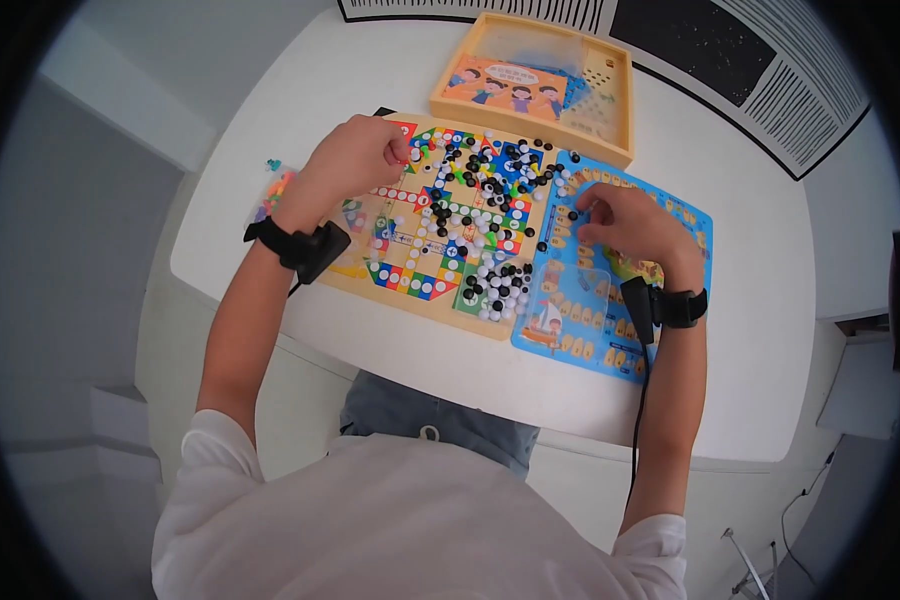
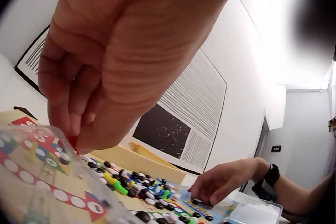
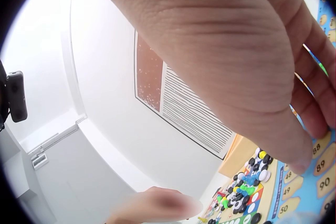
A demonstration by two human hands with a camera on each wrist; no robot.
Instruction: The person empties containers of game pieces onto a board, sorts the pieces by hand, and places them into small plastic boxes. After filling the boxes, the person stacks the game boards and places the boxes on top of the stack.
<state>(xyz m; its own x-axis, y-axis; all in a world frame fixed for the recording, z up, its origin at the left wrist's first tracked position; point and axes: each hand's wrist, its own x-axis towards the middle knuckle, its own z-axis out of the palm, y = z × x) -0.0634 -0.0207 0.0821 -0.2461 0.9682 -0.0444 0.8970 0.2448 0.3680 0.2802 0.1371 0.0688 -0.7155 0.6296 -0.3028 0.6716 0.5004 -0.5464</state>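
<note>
- Left end of the bench (image 1: 220,235): bright pieces (image 1: 275,195) heaped beside your left wrist. A careless sweep of that arm could scatter them.
- Your left hand (image 1: 355,160), over the game board's (image 1: 410,258) far left part: fingers together, apparently clamped on a small red piece (image 2: 73,141). Tip hold only, so a slip could drop it into the clutter.
- Clear box (image 2: 97,184) near that wrist: carry low and you could knock its wall.
- Mid-board: scattered black and white pieces (image 1: 480,180) mixed with coloured ones, a second heap (image 1: 498,292) at the near right corner. Round, crowded; one nudge could roll several, and colours are easily mis-sorted.
- Your right hand (image 1: 625,220), low over the blue number board (image 1: 695,220): thumb and fingers apart, nothing seen between. Loose black pieces lie just beside; a brush could push them away.
- Clear lid (image 1: 580,295) near your right wrist's camera (image 1: 642,310): a drop of the wrist could bump it.
- Counts, left to right: one teal piece (image 1: 273,164); one clear box; one game board; one wooden tray (image 1: 620,115) behind, one booklet (image 1: 505,85) in it; one clear lid; one blue board. Black, white and coloured pieces overlap too much to count.
</note>
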